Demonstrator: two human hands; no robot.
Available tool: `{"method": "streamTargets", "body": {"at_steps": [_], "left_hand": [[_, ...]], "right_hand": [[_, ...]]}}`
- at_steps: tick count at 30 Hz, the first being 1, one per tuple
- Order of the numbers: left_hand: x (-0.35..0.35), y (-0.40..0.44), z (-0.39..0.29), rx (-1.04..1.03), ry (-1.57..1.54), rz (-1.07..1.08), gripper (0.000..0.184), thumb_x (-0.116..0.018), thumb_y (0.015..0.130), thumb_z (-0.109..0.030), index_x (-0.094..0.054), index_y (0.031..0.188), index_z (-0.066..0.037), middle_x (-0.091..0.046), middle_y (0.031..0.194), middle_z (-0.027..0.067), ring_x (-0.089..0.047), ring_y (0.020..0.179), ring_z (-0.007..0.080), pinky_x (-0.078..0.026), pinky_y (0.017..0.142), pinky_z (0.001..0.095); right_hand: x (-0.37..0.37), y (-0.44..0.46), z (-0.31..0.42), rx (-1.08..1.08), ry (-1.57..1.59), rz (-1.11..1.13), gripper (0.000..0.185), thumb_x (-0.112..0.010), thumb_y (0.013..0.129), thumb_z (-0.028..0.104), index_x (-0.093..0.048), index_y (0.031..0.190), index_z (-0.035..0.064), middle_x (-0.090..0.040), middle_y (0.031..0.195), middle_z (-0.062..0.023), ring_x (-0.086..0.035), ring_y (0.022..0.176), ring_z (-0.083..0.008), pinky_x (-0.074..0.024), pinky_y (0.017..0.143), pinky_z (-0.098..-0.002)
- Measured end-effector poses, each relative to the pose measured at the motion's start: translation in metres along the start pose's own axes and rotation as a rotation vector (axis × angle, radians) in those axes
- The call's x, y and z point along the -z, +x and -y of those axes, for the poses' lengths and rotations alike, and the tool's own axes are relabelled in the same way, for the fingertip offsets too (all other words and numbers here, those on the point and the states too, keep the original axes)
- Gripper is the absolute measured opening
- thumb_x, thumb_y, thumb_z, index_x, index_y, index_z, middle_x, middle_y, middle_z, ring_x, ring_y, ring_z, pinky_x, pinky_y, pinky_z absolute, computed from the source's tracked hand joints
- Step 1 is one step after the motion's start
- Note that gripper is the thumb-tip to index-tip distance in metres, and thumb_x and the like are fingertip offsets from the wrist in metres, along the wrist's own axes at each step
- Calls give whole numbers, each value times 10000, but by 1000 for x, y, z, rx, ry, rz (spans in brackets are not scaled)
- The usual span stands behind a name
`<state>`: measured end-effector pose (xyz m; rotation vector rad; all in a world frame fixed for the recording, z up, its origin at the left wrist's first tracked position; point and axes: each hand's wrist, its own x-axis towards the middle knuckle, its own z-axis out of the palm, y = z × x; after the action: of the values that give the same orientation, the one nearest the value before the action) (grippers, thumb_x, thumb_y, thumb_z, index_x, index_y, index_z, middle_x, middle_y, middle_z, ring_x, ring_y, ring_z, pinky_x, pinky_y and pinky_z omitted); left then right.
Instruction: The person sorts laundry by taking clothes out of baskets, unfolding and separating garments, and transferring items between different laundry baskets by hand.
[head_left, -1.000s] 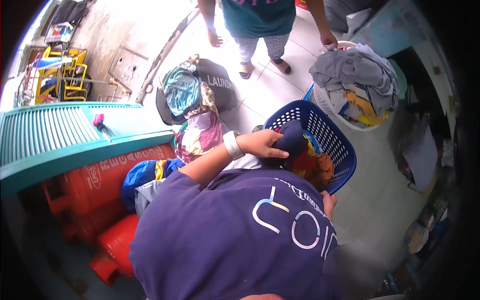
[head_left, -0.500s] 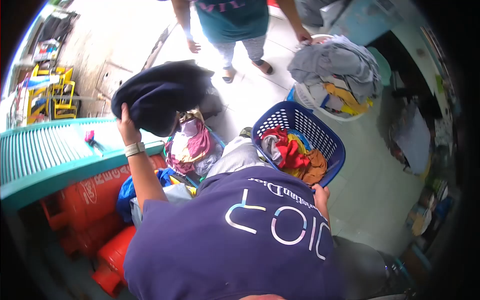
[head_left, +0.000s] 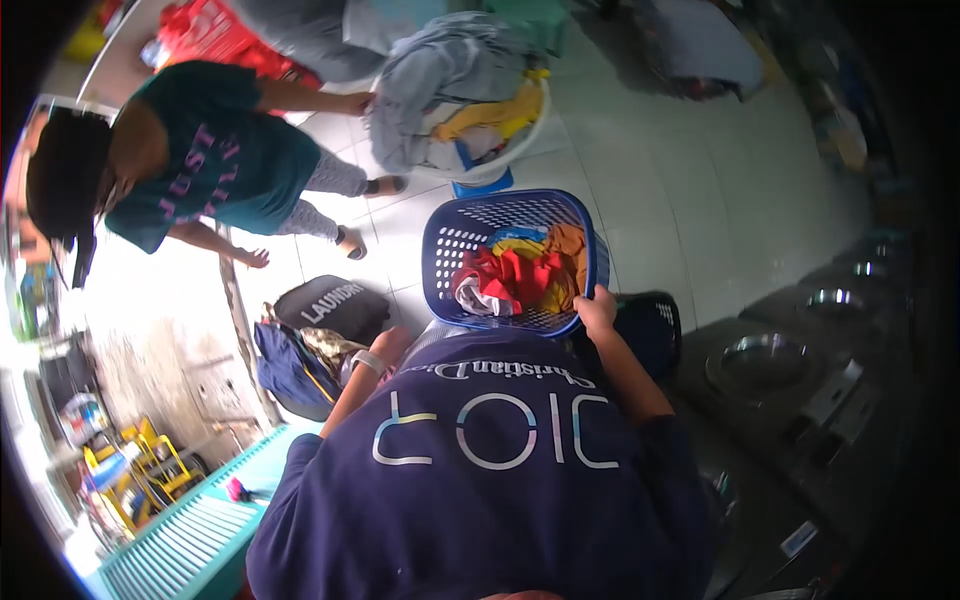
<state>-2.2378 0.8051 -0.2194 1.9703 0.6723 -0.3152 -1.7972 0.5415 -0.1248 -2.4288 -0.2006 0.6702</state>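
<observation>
Fingers (head_left: 586, 303) of the right hand (head_left: 599, 314) gripping a blue basket (head_left: 599, 255) mid-frame
Left hand (head_left: 391, 344) is lower left of it, kinda blurry, can't tell its grip.

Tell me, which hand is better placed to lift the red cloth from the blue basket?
Probably the left hand: though blurred, it appears free and near the blue basket holding the red cloth. The right hand is busy gripping the basket's rim.
</observation>
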Motion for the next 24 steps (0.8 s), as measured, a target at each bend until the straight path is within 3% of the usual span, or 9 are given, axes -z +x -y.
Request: {"method": "streamTargets", "body": {"at_steps": [2, 4, 6, 12, 16, 18, 20, 22, 24], "left_hand": [[55, 28, -90, -51, 302, -28, 268, -578, 809, -156, -640, 1065, -102, -662, 1035, 76, -622, 998, 201, -514, 809, 322], [76, 40, -117, 164, 40, -182, 271, -601, 856, -161, -618, 1108, -61, -681, 999, 120, -659, 921, 233, -521, 794, 332], [101, 44, -104, 151, 70, -115, 301, -618, 871, -180, -596, 1137, -41, -684, 1004, 128, -669, 908, 230, -519, 785, 312], [153, 23, -78, 541, 474, 197, 431, -586, 867, -346, -591, 1175, -44, -649, 1095, 165, -617, 1044, 266, -471, 887, 370], [160, 21, -44, 410, 625, 284, 421, -595, 862, -347, -602, 1159, -48, -644, 1107, 162, -612, 1051, 267, -468, 896, 357], [151, 21, -75, 481, 422, 209, 386, -602, 862, -310, -606, 1151, -54, -649, 1080, 167, -617, 1038, 266, -472, 893, 357], [143, 32, -113, 411, 483, 249, 354, -611, 863, -271, -606, 1146, -59, -663, 1043, 152, -631, 1006, 260, -484, 873, 355], [134, 42, -144, 115, 509, 255, 337, -574, 908, -271, -583, 1135, -23, -673, 914, 117, -652, 830, 221, -508, 747, 323], [123, 58, -181, 186, 561, 256, 319, -565, 914, -269, -594, 1123, -29, -673, 942, 118, -648, 889, 234, -498, 790, 325]], "right_hand": [[10, -10, 6, 34, 8, -8, 238, -650, 610, 200, -591, 763, 28, -628, 791, -227, -598, 805, -424, -468, 722, -482], [13, -16, 5, 68, -31, -76, 239, -654, 622, 202, -581, 771, 29, -625, 802, -228, -594, 813, -427, -467, 724, -493], [12, -17, -1, 38, -39, -78, 243, -658, 624, 181, -568, 783, 22, -624, 818, -221, -597, 832, -423, -473, 742, -491], [13, -31, -37, 39, 46, -103, 255, -654, 644, 173, -536, 793, 4, -614, 833, -224, -591, 839, -424, -472, 754, -471], [0, -44, -65, 47, 129, -172, 259, -672, 634, 165, -534, 789, 10, -610, 819, -208, -595, 837, -411, -473, 749, -470], [0, -52, -67, 3, 167, -161, 255, -676, 630, 155, -529, 784, 14, -607, 828, -203, -593, 837, -404, -471, 740, -472], [0, -57, -61, -18, 176, -137, 275, -685, 653, 134, -551, 860, 13, -599, 895, -186, -583, 893, -389, -469, 775, -469], [-12, -53, -65, -20, 211, -146, 278, -684, 663, 127, -552, 881, 16, -598, 919, -182, -582, 904, -383, -468, 778, -468], [-16, -51, -62, -51, 226, -214, 287, -690, 672, 129, -554, 902, 22, -600, 919, -176, -586, 903, -376, -470, 778, -466]]}}
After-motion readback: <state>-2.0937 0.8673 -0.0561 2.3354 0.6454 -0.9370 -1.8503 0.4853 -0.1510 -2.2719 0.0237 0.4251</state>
